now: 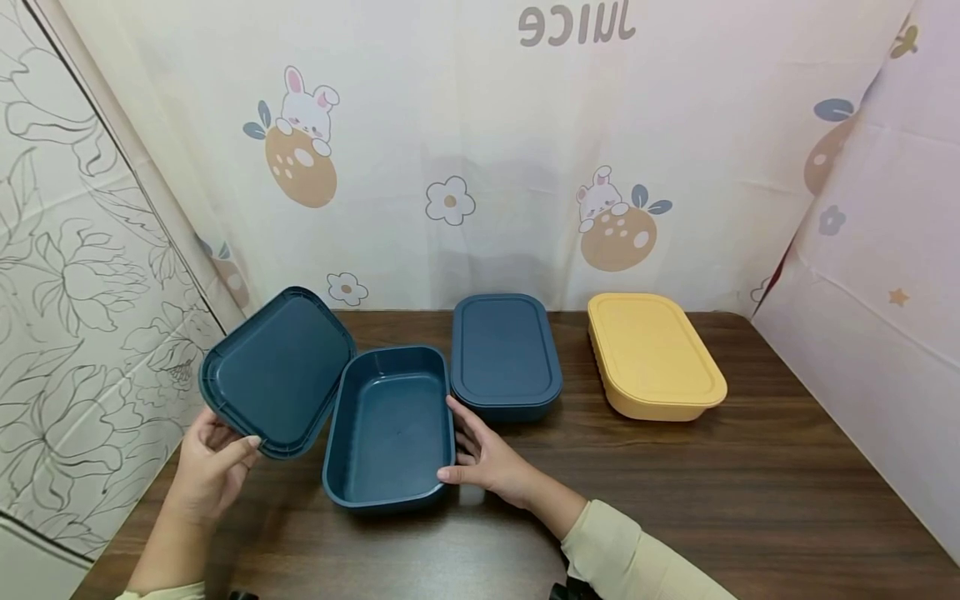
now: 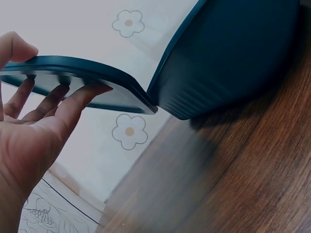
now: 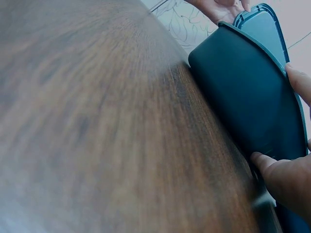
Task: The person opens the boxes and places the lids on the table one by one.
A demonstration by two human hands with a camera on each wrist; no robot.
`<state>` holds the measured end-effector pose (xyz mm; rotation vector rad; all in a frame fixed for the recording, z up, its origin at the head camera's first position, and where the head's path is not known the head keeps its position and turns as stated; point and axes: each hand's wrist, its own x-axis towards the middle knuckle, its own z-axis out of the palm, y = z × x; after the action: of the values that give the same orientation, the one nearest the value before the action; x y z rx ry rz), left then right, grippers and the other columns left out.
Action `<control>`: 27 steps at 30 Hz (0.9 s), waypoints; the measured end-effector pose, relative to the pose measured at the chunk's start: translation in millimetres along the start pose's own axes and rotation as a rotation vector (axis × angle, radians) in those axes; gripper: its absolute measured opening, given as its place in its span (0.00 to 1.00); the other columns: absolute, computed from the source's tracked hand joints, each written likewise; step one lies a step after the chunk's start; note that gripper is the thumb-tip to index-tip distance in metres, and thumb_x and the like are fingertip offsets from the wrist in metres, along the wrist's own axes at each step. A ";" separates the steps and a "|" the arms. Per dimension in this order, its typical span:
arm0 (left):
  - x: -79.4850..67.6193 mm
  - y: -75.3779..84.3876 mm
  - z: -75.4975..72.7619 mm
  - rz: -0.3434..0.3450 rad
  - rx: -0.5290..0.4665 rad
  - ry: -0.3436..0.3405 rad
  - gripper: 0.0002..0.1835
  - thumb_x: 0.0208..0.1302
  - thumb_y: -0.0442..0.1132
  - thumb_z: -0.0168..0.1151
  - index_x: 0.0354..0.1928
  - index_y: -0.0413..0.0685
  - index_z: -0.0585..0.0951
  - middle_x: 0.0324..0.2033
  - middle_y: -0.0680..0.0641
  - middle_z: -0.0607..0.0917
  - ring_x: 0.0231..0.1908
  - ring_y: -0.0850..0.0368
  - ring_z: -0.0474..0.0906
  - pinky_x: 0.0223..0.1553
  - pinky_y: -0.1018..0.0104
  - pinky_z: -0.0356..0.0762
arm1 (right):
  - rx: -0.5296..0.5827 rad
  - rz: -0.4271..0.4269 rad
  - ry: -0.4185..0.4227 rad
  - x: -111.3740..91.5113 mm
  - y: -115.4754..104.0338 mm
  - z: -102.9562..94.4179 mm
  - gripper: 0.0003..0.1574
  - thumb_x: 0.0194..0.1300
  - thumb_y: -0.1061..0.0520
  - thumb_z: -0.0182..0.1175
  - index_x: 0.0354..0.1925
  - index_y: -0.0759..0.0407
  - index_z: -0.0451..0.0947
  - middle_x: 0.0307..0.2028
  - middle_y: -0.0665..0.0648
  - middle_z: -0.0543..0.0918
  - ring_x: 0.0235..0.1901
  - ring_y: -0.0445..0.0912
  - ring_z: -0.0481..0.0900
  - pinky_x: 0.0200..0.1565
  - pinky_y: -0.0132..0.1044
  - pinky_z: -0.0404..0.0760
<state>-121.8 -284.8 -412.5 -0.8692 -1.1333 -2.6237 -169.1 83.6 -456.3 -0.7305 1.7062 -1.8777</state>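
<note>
My left hand (image 1: 213, 467) grips a dark blue lid (image 1: 277, 371) by its near left edge, thumb on one face and fingers on the other. Tilted up, the lid shows its rimmed underside. Its far edge lies close against the left side of a dark blue food container (image 1: 393, 437), which is uncovered, with nothing visible inside. At the container's right side, my right hand (image 1: 487, 458) holds the wall. In the right wrist view its thumb (image 3: 265, 162) presses the outer wall, while a finger reaches the rim.
Behind the right hand stands a second dark blue container (image 1: 506, 354) with its lid on. Farther right is a lidded yellow container (image 1: 656, 354). All stand on a brown wooden table (image 1: 720, 492), with a patterned curtain (image 1: 510, 108) along its back edge and panels at both sides.
</note>
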 end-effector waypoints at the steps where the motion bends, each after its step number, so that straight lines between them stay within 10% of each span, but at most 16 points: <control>1: -0.3 -0.5 -0.1 0.002 -0.007 0.006 0.38 0.53 0.06 0.35 0.68 0.30 0.62 0.54 0.34 0.77 0.52 0.46 0.78 0.47 0.55 0.81 | -0.001 0.001 0.001 -0.2 0.1 0.0 0.62 0.62 0.56 0.68 0.78 0.45 0.37 0.77 0.58 0.38 0.74 0.57 0.43 0.68 0.50 0.59; 27: 7.8 -8.3 0.1 0.026 -0.113 0.218 0.33 0.60 0.10 0.32 0.68 0.33 0.61 0.52 0.35 0.77 0.48 0.43 0.81 0.44 0.50 0.82 | -0.001 0.004 0.004 -0.1 -0.9 0.0 0.60 0.62 0.56 0.69 0.77 0.37 0.40 0.77 0.58 0.38 0.74 0.57 0.44 0.68 0.50 0.59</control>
<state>-131.1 -278.3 -413.1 -0.5930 -0.9216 -2.7024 -169.0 83.7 -455.4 -0.7237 1.7101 -1.8765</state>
